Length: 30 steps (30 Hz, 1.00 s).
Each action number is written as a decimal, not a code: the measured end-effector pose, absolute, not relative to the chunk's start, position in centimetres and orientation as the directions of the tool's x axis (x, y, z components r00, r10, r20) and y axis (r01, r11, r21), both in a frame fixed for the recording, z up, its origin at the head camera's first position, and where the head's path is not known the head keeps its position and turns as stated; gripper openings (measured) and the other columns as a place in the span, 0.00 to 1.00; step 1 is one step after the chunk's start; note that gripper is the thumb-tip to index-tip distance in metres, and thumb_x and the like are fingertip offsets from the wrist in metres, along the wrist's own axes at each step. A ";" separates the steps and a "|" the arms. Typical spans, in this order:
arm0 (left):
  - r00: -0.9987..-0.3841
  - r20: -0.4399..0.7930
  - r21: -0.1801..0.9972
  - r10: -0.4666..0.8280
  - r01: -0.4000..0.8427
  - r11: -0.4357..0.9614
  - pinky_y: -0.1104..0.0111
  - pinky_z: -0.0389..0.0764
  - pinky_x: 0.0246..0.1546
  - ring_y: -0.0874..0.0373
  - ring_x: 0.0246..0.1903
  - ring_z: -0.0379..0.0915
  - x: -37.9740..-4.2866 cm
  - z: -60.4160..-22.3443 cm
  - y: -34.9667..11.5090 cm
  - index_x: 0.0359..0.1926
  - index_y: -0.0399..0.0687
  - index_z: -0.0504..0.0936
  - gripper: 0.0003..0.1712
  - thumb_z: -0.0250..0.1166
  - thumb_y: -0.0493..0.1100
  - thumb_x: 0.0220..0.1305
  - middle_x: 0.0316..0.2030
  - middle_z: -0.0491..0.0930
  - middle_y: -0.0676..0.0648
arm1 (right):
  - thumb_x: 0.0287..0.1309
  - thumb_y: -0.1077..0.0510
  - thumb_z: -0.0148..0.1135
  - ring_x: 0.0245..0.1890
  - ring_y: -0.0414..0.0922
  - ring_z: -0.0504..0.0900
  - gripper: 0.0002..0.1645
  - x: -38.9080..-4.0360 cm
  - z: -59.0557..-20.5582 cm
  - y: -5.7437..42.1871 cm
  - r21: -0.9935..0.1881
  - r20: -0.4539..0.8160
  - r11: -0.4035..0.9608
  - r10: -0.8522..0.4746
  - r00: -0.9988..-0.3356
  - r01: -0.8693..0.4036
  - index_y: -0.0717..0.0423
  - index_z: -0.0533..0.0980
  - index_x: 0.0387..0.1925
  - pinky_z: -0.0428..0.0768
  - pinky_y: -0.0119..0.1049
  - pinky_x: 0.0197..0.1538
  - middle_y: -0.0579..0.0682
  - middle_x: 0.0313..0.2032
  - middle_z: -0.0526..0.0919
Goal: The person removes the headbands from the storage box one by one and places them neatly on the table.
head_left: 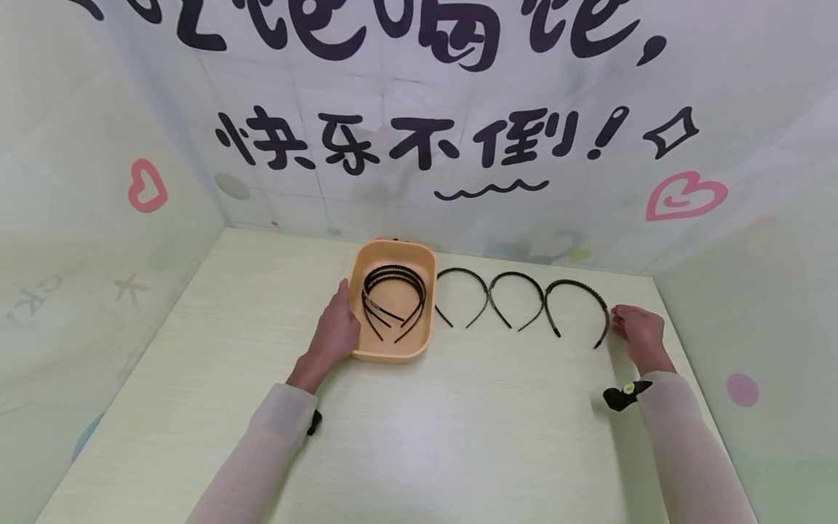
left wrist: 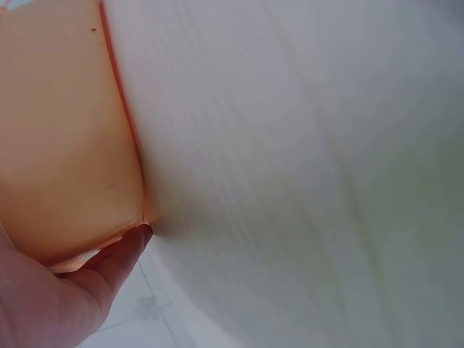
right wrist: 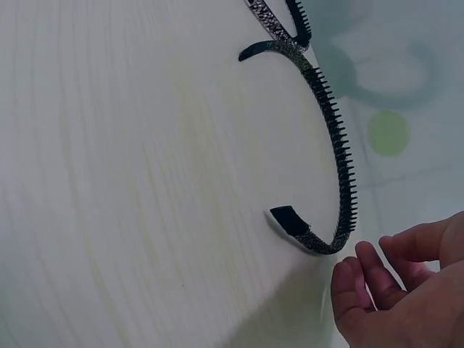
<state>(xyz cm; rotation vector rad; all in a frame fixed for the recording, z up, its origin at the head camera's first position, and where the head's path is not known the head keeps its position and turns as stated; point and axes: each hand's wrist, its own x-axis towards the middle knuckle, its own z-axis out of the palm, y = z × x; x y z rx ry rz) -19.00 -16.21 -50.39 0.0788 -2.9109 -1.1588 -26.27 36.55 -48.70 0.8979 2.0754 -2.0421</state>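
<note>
My left hand (head_left: 335,327) holds the left side of a light orange plastic box (head_left: 393,356); in the left wrist view its fingertips reach along the box's wall (left wrist: 65,130) at the lower edge. Inside the box lie several black headbands (head_left: 395,268), stacked over one another. To the right, three black headbands stretch in a row, ends toward me: one (head_left: 461,270) beside the box, a middle one (head_left: 517,274) and a right one (head_left: 577,283). Just right of the last one is my right hand (head_left: 640,335), fingers loosely bent, nothing held. Small comb-like teeth line that headband (right wrist: 339,148).
A pale wood-grain table (head_left: 458,437) carries everything. Behind it hangs a whitish printed sheet (head_left: 393,196) with dark lettering, and similar sheets close off both sides. The right one (head_left: 753,313) stands close to my right hand.
</note>
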 end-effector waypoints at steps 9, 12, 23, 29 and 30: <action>-0.998 -0.016 0.690 -0.058 -0.053 0.722 0.45 0.72 0.59 0.35 0.64 0.64 -19.1 -50.5 -16.4 0.77 0.33 0.39 0.38 0.39 0.31 0.69 0.70 0.57 0.26 | 0.68 0.61 0.56 0.40 0.35 0.78 0.09 -26.5 -46.8 34.1 -0.889 -0.457 -0.144 0.359 -0.814 0.436 0.46 0.80 0.33 0.78 0.26 0.49 0.37 0.32 0.81; -0.998 -0.016 0.692 -0.061 -0.056 0.720 0.45 0.72 0.60 0.35 0.64 0.64 -19.1 -50.5 -16.5 0.77 0.33 0.38 0.38 0.38 0.30 0.69 0.70 0.57 0.26 | 0.68 0.63 0.55 0.36 0.33 0.79 0.14 -26.8 -46.2 33.0 -0.903 -0.430 -0.146 0.333 -0.839 0.405 0.45 0.80 0.29 0.79 0.25 0.45 0.37 0.31 0.81; -0.998 -0.019 0.700 -0.059 -0.055 0.712 0.45 0.71 0.60 0.35 0.65 0.63 -19.0 -50.5 -16.4 0.77 0.33 0.38 0.38 0.38 0.30 0.69 0.71 0.55 0.26 | 0.71 0.63 0.51 0.41 0.35 0.81 0.10 -26.4 -45.4 28.4 -0.923 -0.377 -0.135 0.116 -0.919 0.361 0.57 0.75 0.49 0.80 0.28 0.51 0.39 0.36 0.82; -0.999 -0.017 0.698 -0.050 -0.047 0.715 0.45 0.72 0.60 0.35 0.66 0.63 -19.0 -50.5 -16.3 0.77 0.32 0.38 0.37 0.38 0.30 0.69 0.72 0.55 0.27 | 0.71 0.64 0.51 0.43 0.37 0.82 0.12 -26.0 -45.7 25.7 -0.936 -0.341 -0.102 0.013 -0.940 0.338 0.61 0.74 0.52 0.80 0.30 0.54 0.40 0.36 0.84; -0.999 -0.018 0.697 -0.051 -0.049 0.716 0.45 0.72 0.60 0.35 0.65 0.63 -19.0 -50.5 -16.3 0.77 0.33 0.38 0.38 0.38 0.30 0.69 0.72 0.54 0.27 | 0.71 0.64 0.51 0.43 0.36 0.82 0.15 -26.0 -45.8 25.2 -0.938 -0.337 -0.087 -0.004 -0.941 0.336 0.64 0.72 0.56 0.80 0.30 0.54 0.40 0.36 0.84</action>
